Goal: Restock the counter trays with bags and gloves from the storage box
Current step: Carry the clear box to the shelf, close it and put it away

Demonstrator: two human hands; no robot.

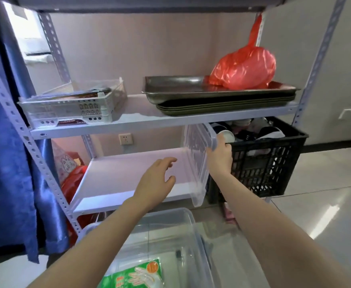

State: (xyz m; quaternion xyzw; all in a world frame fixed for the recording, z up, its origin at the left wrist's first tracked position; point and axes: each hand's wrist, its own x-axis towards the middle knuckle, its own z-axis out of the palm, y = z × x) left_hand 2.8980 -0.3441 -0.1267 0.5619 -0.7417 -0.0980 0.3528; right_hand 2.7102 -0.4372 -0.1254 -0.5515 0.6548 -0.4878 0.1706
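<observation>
**Lid held aside, gloves lie below**

My right grip [220, 154] is clamped on the top edge of the clear lid [195, 163], which stands upright between the lower shelf [128, 163] and the black crate [264, 163]. My left grip [160, 175] holds nothing, fingers apart. The glove packet [137, 275] lies in the open storage box [203, 256], below both grips and nearer the left one.

1. The bag [243, 69] is coloured red.
2. The trays [191, 89] are dark grey.
3. The curtain [8, 152] is blue.
4. The crate [264, 169] is black, latticed.
5. The basket [70, 109] is white, patterned with holes.
6. The glove pack [137, 275] is printed green and white.
7. The box [166, 215] and lid [195, 163] are clear.
</observation>
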